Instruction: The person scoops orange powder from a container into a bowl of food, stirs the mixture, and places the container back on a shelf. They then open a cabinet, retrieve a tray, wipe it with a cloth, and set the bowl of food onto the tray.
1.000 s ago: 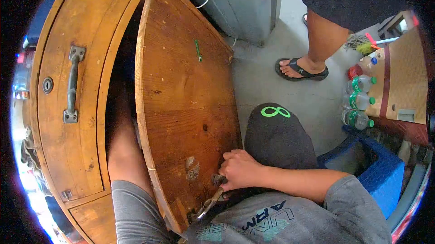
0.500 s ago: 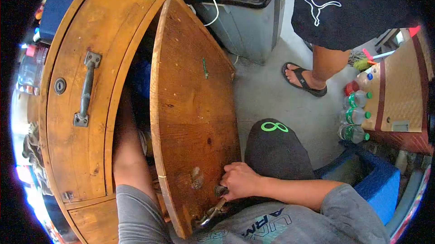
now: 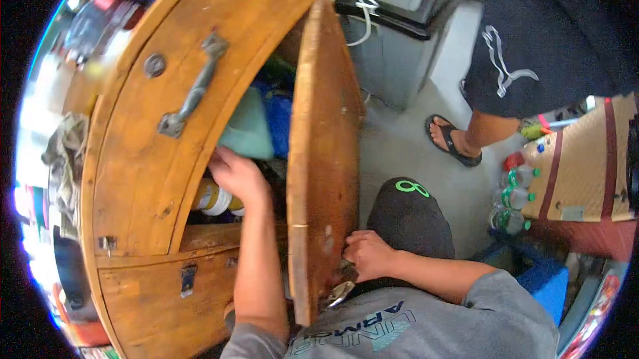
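Observation:
My left hand (image 3: 238, 176) reaches into the wooden cabinet's opening, its fingers closed at the lower edge of a pale green, flat-sided thing (image 3: 247, 129); the fingertips are partly hidden. A blue thing (image 3: 278, 116) is just behind that. Below the hand, a white and yellow round container (image 3: 216, 199) lies inside the cabinet. My right hand (image 3: 369, 254) is closed at the lower end of the open wooden door (image 3: 326, 159), by its metal handle (image 3: 343, 291).
Above the opening is a drawer front (image 3: 140, 166) with a metal pull (image 3: 196, 89). A grey bin (image 3: 386, 59) stands behind the door. Another person's sandalled foot (image 3: 456, 140) is on the floor. Plastic bottles (image 3: 512, 196) and a blue crate (image 3: 546, 292) are at right.
My left hand has come back from deep inside the cabinet into sight, and the pale green thing now shows by it. The view has shifted; my right hand stays at the door.

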Demonstrator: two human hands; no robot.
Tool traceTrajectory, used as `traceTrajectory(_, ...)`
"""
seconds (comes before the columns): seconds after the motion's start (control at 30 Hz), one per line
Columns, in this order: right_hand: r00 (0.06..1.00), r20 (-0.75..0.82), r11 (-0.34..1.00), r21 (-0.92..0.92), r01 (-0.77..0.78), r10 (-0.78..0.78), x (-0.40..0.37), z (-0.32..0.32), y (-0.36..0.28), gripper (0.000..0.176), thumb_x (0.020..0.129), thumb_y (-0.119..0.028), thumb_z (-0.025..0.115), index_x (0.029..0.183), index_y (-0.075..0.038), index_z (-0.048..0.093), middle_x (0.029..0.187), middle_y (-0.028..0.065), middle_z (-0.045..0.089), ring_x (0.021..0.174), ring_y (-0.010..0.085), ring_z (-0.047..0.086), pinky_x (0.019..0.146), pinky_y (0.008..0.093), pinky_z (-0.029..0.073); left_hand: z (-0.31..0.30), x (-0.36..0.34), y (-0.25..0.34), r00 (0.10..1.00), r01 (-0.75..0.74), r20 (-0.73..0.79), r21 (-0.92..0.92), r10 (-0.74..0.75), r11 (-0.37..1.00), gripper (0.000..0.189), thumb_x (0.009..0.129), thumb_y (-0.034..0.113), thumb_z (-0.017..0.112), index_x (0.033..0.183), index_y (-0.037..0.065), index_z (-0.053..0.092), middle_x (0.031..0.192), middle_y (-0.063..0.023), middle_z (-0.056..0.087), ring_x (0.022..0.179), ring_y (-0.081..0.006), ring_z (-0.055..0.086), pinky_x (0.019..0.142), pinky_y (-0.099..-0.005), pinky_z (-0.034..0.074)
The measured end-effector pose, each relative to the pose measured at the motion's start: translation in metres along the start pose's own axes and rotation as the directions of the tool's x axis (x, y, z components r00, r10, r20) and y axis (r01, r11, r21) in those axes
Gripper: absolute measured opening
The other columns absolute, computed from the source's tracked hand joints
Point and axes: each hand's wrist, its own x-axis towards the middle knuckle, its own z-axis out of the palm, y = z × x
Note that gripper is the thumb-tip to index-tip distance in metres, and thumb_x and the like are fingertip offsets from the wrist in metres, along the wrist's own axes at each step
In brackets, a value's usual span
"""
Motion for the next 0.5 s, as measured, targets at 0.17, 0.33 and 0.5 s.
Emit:
traceTrajectory(0.17,0.996,0.078,0.999,-0.008,0.035,-0.035,0.006,-0.015,-0.002,0.056,0.067,-0.057,0.085,0.061,-0.006,0.061,0.065,0.0103,0.061,0.068,0.0329,0.060,0.064,0.0454,0.049,-0.146,-0.081,0.060,0.912,0.367,0.253,-0.149,-0.323,0.918,0.023,0.112,0.021,0.052,0.109,0.000,0.059,0.097,-0.0008,0.059,0.089,-0.0095,0.051,0.081,-0.0268,0.043)
traceTrajectory(0.33,0.986,-0.084,0.989,-0.012,0.144,-0.145,0.008,0.028,0.023,0.054,0.069,-0.055,0.084,0.056,-0.011,0.055,0.059,0.0082,0.053,0.059,0.0306,0.057,0.055,0.0446,0.046,-0.292,-0.090,0.076,0.872,0.402,0.307,-0.004,-0.381,0.916,0.018,0.112,0.017,0.048,0.108,0.001,0.056,0.100,-0.0026,0.059,0.091,-0.0088,0.052,0.084,-0.0257,0.043)
traceTrajectory(0.5,0.999,0.023,0.996,-0.077,-0.040,0.042,0.059,0.047,-0.002,0.038,0.079,-0.040,0.082,0.102,-0.010,0.075,0.094,0.0118,0.075,0.083,0.0362,0.073,0.079,0.0480,0.060,-0.367,-0.053,0.166,0.832,0.119,0.448,0.432,-0.327,0.894,0.013,0.105,0.011,0.058,0.109,-0.001,0.057,0.078,-0.0154,0.068,0.066,-0.0235,0.066,0.062,-0.0379,0.051)
